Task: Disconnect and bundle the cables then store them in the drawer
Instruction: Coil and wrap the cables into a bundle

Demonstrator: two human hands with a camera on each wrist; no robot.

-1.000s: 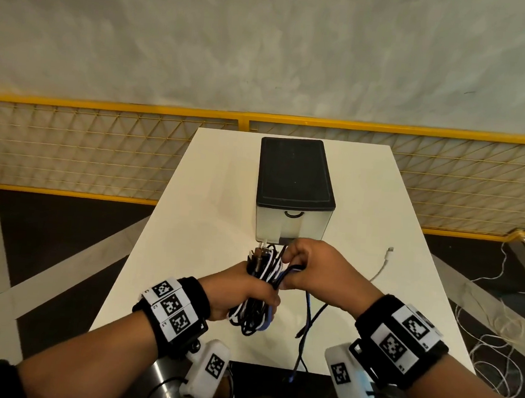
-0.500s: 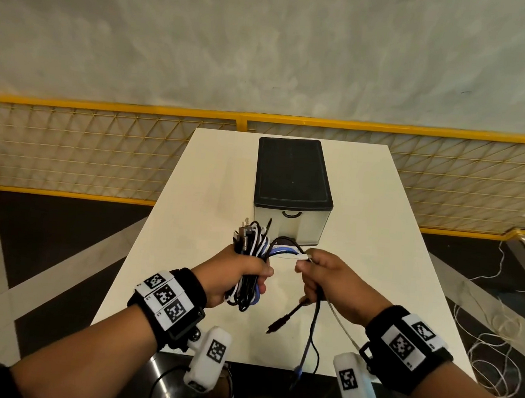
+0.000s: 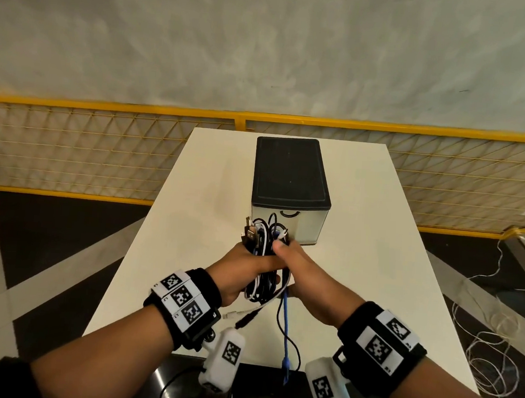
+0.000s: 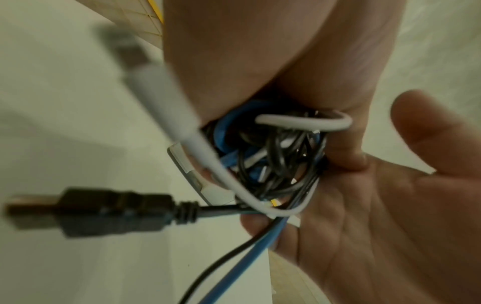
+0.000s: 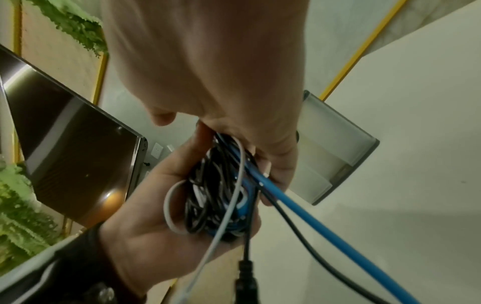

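A bundle of black, white and blue cables (image 3: 262, 239) stands upright in my left hand (image 3: 257, 266), which grips it around the middle. My right hand (image 3: 287, 265) is pressed against the bundle's right side, thumb up, its fingers (image 5: 277, 164) curled round the blue cable (image 5: 312, 222) and a black one. Loose ends hang below: the blue cable (image 3: 285, 329), a black plug (image 3: 247, 318) and a white plug (image 3: 232, 314). In the left wrist view the bundle (image 4: 273, 160) sits between my two hands, with the black plug (image 4: 104, 209) dangling. The drawer (image 3: 287, 230) is closed.
The black-topped drawer box (image 3: 291, 176) stands mid-table just beyond my hands, on a white table (image 3: 196, 225). A yellow mesh fence (image 3: 101, 154) runs behind the table. White cords (image 3: 493, 327) lie tangled on the floor to the right.
My right hand, which had pulled away to the right with loose strands, has come back against the bundle. The hanging ends have swung in under my hands.
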